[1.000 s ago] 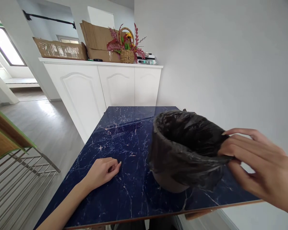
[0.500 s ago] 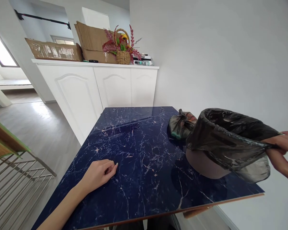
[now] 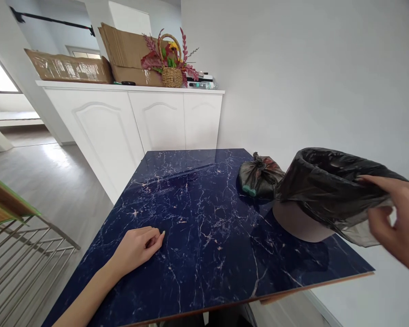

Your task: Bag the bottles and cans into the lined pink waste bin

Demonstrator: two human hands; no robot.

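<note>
On the blue marbled table [image 3: 197,218] my left hand [image 3: 143,245] rests with its fingers curled in, nothing seen in them. At the right, a grey trash bin [image 3: 300,222] stands near the table's edge, lined with a black garbage bag [image 3: 320,190] folded down over its rim. My right hand [image 3: 395,211] grips that bag at the bin's right side, fingers over the rim and thumb outside. Part of the bag hangs loose below this hand. A knotted, filled black garbage bag [image 3: 259,177] sits just behind the bin, a green item showing through it.
Beyond the table stands a white cabinet [image 3: 163,118] bearing cardboard boxes [image 3: 68,67], a flower basket [image 3: 172,77] and a plastic bottle [image 3: 206,85]. A metal rack [image 3: 30,254] is at the left. The wall [image 3: 293,77] runs close along the right.
My right hand has moved its fingers further over the bin's rim, and the loose bag edge is less stretched out. The bin appears slightly farther right and back. My left hand stays put.
</note>
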